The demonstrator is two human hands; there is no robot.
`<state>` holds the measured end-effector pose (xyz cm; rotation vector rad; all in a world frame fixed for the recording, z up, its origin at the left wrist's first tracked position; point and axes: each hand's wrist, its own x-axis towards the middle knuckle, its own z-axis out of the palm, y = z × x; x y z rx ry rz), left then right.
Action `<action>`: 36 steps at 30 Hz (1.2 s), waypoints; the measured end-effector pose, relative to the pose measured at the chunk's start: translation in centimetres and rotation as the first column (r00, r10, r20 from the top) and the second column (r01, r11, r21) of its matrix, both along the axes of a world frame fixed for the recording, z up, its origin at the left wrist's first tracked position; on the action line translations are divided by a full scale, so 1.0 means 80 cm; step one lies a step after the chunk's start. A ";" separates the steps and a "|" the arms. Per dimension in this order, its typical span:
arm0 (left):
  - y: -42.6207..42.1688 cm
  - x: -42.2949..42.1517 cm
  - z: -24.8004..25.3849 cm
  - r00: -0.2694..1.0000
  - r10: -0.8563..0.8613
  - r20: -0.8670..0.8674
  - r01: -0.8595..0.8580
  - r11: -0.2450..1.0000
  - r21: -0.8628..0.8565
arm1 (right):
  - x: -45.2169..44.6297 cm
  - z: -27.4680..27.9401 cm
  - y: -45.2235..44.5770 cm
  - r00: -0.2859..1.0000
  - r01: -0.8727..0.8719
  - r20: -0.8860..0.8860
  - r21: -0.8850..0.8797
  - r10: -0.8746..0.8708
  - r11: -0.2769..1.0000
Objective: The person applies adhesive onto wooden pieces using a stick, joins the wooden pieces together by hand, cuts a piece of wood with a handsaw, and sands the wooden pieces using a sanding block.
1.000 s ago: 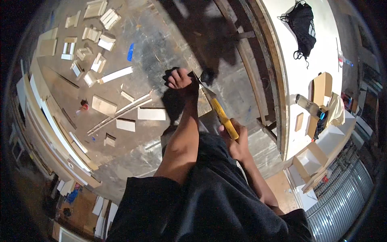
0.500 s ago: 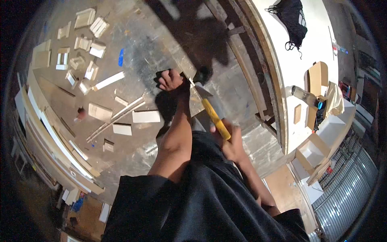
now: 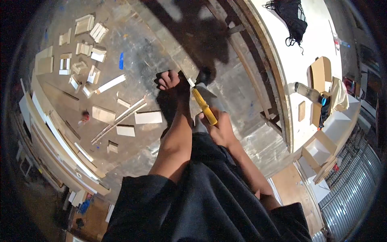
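My right hand [image 3: 219, 127] is wrapped round the yellow handle of a saw [image 3: 203, 105] near the middle of the view. The saw's thin blade points up and left, beside a light wooden strip [image 3: 190, 82]. Just left of that strip, my left hand [image 3: 168, 80] is closed with its fingers curled; what it holds, if anything, is hidden. Its dark shadow falls on the floor below and behind it. The far end of the blade cannot be made out clearly.
Small wooden pieces [image 3: 103, 114] and box-like parts [image 3: 84, 24] lie on the floor at left, with a blue scrap [image 3: 121, 61]. Long boards [image 3: 60, 133] line the left edge. At right, a white-topped table [image 3: 300, 68] bears a black net bag [image 3: 291, 20], a bottle [image 3: 308, 93] and cardboard [image 3: 321, 74].
The saw and my right hand have moved up and left, closer to my left hand. The whole view has shifted slightly. My left hand stays closed.
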<state>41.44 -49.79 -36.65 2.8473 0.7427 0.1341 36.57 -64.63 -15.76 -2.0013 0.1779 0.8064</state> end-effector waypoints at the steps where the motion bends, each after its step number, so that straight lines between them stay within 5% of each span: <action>1: 0.002 -0.001 -0.006 1.000 -0.001 -0.004 0.001 1.000 -0.013 | 0.001 0.005 0.003 0.998 0.056 -0.001 0.015 -0.056 0.998; 4: 0.001 0.014 0.025 0.965 -0.045 -0.257 0.017 0.994 -0.111 | 0.001 0.033 0.002 0.987 0.160 -0.014 0.051 -0.159 0.986; 6: -0.001 0.014 0.025 0.999 -0.010 -0.040 0.010 1.000 -0.009 | -0.006 0.037 -0.001 0.981 0.186 -0.060 0.051 -0.183 0.981; 10: 0.006 0.006 0.035 0.990 -0.085 -0.111 0.081 0.996 -0.046 | 0.021 -0.015 0.013 0.994 0.079 0.075 0.069 -0.084 0.994; 11: 0.003 0.006 0.002 0.999 -0.029 0.038 0.028 0.999 0.017 | 0.012 -0.011 0.013 0.995 0.099 -0.006 0.037 -0.099 0.994; 14: 0.001 0.011 -0.015 0.998 0.017 0.061 -0.021 0.997 0.070 | -0.011 0.030 0.002 0.972 0.234 -0.003 0.082 -0.235 0.969; 18: 0.001 0.008 -0.014 0.997 0.010 0.076 -0.011 1.000 0.016 | 0.013 -0.015 0.012 0.992 0.127 -0.027 0.008 -0.127 0.992; 22: 0.000 0.009 -0.003 0.998 -0.006 0.059 0.011 0.997 -0.073 | 0.001 0.025 0.003 0.986 0.152 -0.080 0.029 -0.149 0.988; 26: 0.001 0.009 -0.013 0.997 0.011 0.074 -0.008 0.999 -0.035 | 0.005 -0.005 0.002 0.981 0.110 -0.160 -0.024 -0.112 0.994; 27: -0.001 0.010 -0.031 0.993 0.027 0.118 -0.038 0.995 0.094 | 0.006 -0.024 0.006 0.994 0.107 -0.037 0.007 -0.107 0.994; 30: -0.004 0.011 -0.045 0.987 0.066 0.149 -0.086 0.988 0.130 | -0.004 0.008 0.001 0.998 0.063 -0.029 -0.018 -0.064 0.998; 32: 0.001 0.016 -0.032 0.979 0.055 0.197 -0.076 0.992 0.102 | -0.010 0.017 -0.005 0.989 0.144 -0.032 0.081 -0.142 0.986; 36: -0.005 0.002 -0.028 0.989 -0.005 0.146 -0.007 0.997 0.078 | -0.001 -0.002 -0.002 0.992 0.082 -0.094 -0.054 -0.087 0.995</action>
